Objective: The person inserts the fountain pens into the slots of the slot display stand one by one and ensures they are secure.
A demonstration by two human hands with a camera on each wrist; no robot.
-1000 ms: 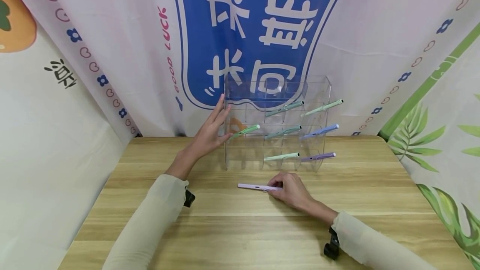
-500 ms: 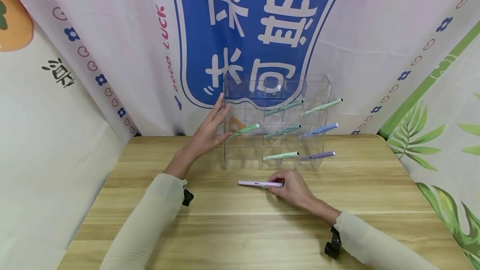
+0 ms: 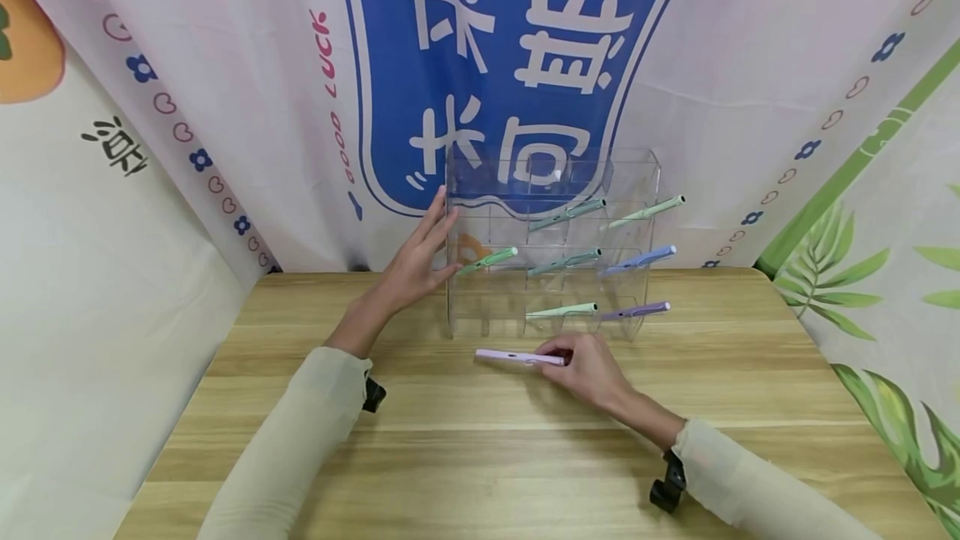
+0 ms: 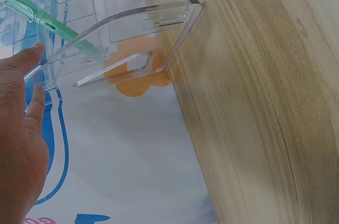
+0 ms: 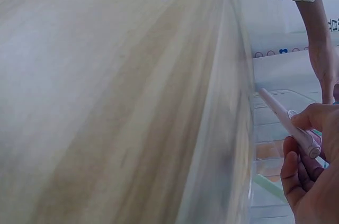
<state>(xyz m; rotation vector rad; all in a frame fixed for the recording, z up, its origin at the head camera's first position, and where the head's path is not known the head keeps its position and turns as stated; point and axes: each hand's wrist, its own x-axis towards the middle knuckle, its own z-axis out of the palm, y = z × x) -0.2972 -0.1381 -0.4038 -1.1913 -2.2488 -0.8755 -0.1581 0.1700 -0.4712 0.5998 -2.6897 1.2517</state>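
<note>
My right hand (image 3: 592, 369) pinches the cap end of a lilac pen (image 3: 510, 356) between thumb and fingers, just in front of a clear acrylic pen rack (image 3: 468, 319). The pen lies nearly level with its other end pointing left; the right wrist view shows the lilac pen (image 5: 283, 115) raised off the tabletop. At the rack's left side my left hand (image 3: 416, 269) rests with extended fingers against the side panel. A bright green pen (image 3: 489, 260) sticks out of the rack close to the left thumb.
Also in the rack are teal pens (image 3: 567, 262), pale green pens (image 3: 562, 312), a blue pen (image 3: 640, 261) and a purple pen (image 3: 637, 312), caps facing forward. The rack stands at the back of the wooden table (image 3: 480, 473), before a printed curtain (image 3: 300, 107).
My right hand has lifted the lilac pen slightly and moved it toward the rack. The left hand stays at the rack's side.
</note>
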